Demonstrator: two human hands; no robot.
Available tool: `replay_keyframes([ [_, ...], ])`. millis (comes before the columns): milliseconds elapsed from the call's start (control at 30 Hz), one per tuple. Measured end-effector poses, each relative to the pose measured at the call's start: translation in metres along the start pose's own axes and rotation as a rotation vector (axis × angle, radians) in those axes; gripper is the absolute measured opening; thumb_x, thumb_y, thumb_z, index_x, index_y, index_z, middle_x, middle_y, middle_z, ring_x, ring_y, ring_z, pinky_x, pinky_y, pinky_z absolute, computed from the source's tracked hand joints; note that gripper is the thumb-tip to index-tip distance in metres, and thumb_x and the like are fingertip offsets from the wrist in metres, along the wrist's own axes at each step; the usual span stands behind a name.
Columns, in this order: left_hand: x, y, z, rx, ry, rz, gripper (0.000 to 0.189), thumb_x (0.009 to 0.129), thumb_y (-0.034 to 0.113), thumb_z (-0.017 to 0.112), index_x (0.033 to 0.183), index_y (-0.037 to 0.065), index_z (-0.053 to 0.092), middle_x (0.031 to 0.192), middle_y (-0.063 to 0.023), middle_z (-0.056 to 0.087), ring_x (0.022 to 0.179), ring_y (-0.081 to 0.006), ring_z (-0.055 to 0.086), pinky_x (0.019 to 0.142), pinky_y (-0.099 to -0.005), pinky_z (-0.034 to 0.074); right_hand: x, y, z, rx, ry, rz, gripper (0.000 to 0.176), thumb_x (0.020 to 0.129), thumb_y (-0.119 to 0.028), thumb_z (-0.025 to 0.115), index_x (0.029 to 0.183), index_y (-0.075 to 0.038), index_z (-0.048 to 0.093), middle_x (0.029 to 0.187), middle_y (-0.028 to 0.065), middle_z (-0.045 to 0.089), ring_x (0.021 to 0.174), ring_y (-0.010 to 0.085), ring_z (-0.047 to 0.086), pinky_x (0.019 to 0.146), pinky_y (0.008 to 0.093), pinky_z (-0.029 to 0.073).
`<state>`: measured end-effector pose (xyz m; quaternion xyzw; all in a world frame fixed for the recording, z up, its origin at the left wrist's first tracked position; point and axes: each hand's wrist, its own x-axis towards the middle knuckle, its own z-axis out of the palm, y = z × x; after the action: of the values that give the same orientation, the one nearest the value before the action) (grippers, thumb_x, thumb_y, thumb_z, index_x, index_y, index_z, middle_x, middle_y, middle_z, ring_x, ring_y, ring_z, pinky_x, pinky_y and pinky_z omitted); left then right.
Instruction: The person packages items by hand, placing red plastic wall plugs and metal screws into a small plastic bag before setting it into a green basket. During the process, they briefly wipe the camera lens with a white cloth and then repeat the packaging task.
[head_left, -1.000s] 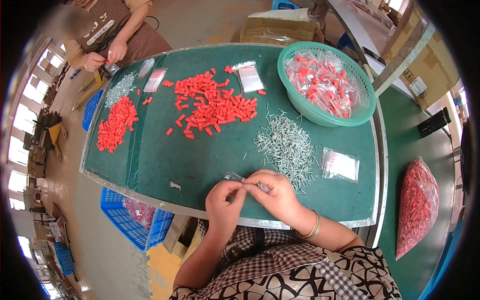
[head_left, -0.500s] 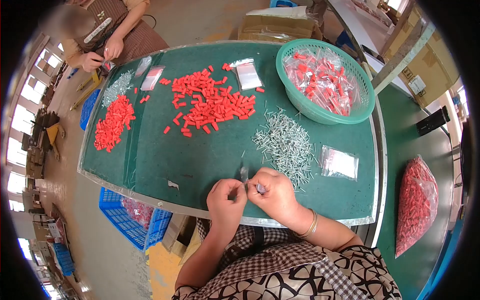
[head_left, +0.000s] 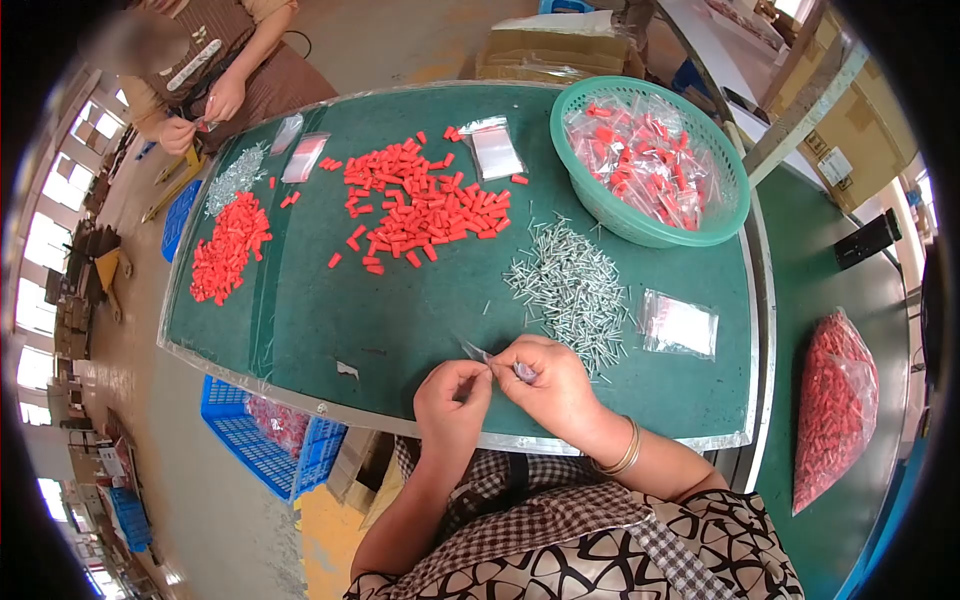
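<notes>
Left hand (head_left: 452,395) and right hand (head_left: 552,385) pinch a clear bag (head_left: 474,351), contents hidden.

Green-topped table (head_left: 400,320) on a bare concrete floor (head_left: 220,500) — bright windows (head_left: 45,240) left

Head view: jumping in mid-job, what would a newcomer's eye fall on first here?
The bright red plastic pieces heaped in the middle of the green table catch the eye first, along with the green basket at the far right. Nearer, a pile of silver screws lies just beyond the right hand, which with the left hand pinches a small clear bag at the near table edge.
</notes>
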<state>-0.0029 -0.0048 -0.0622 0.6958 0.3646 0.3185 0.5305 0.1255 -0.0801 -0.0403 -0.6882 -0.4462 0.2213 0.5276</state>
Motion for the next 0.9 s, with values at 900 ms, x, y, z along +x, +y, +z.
replay_keyframes([
  [900,0.016,0.004,0.001,0.456,0.057,0.301,0.016,0.078,-0.007,0.063,0.093,0.001,0.062,0.073,-0.007,0.06,0.058,-0.0097,0.055,0.054,-0.0249,0.046,0.0,0.001,-0.001,-0.374,0.014,-0.15,0.01,0.07,-0.008,0.065,0.069,-0.003,0.055,0.068,0.0144,0.056,0.062,0.0351,0.059,0.053,0.0447,0.048],
])
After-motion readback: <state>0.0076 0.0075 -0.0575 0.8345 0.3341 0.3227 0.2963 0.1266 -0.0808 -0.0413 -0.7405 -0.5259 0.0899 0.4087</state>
